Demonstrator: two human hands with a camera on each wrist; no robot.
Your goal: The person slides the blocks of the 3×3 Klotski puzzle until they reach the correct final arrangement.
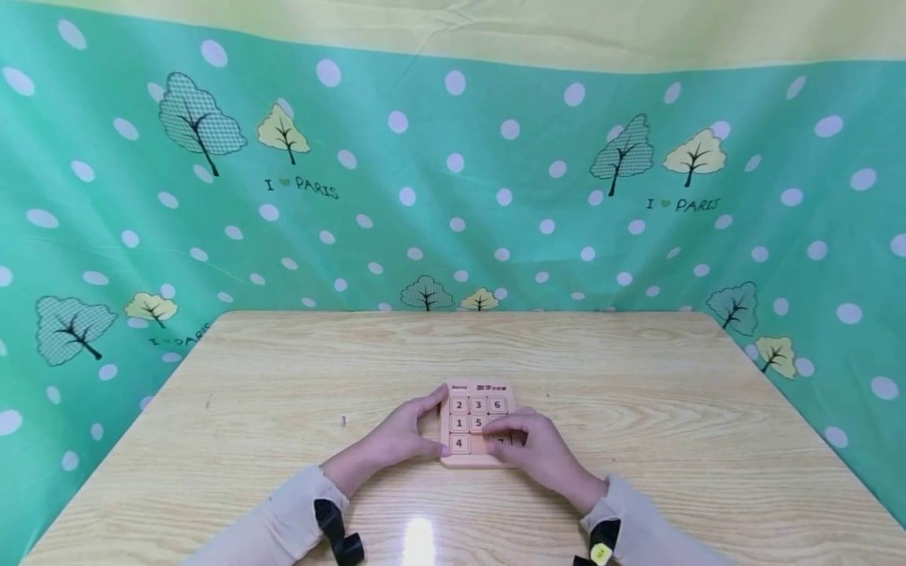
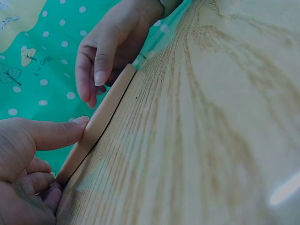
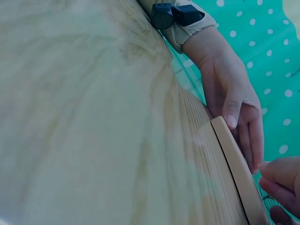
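Observation:
A pink number slide puzzle point(image 1: 479, 387) lies flat on the table. Its visible tiles read 2, 3, 6 in the top row, 1 and 5 in the middle, then 4, a gap and a partly covered 7 below. My left hand point(image 1: 399, 432) holds the board's left side, index finger at the upper corner and thumb at the lower one. Over the right-hand tiles is my right hand point(image 1: 541, 448), thumb and index fingertips spread near the gap and the 7; it hides the middle-right tile. From the left wrist, the puzzle's near edge point(image 2: 101, 119) shows under the left thumb.
The wood-grain table point(image 1: 297, 369) spreads around the puzzle on every side. Behind it hangs a green dotted curtain point(image 1: 495, 196) printed with trees. Black straps with small devices point(image 1: 340, 534) are worn at the wrists. A bright reflection lies near the front.

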